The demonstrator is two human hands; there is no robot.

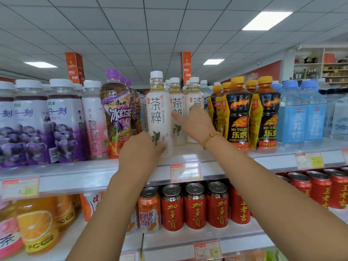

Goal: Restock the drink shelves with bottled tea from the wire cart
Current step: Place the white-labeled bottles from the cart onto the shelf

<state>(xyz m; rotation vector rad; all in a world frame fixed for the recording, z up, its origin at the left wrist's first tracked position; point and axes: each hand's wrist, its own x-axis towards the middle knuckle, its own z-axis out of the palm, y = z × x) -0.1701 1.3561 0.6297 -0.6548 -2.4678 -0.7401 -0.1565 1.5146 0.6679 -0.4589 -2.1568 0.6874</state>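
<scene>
1. The front tea bottle [160, 110], in a white sleeve with a white cap, stands upright at the lip of the top shelf [94, 172], just above the centre of the view towards 12 o'clock; the wire cart is not in view
2. The left hand [139, 149] reaches up from 6 o'clock and holds this bottle low, its fingers curled round the base; the thumb is hidden
3. The right hand [194, 121], with a bracelet [211, 138] at the wrist, lies at the bottle's 3 o'clock, its fingers spread and fairly straight against the tea bottles behind [177, 102]; it pinches nothing and seems to be steadying or pushing that row
4. Full of liquid, the bottle is probably weighty for its size, with thin plastic walls that give a little and a smooth sleeve that may slip
5. Tall and narrow, it would tip easily; a low hold suits sliding it, while a wrap round the middle would suit lifting
6. An iced tea bottle [116, 110] stands just beside it at 9 o'clock, so a sideways nudge could knock that one over
</scene>
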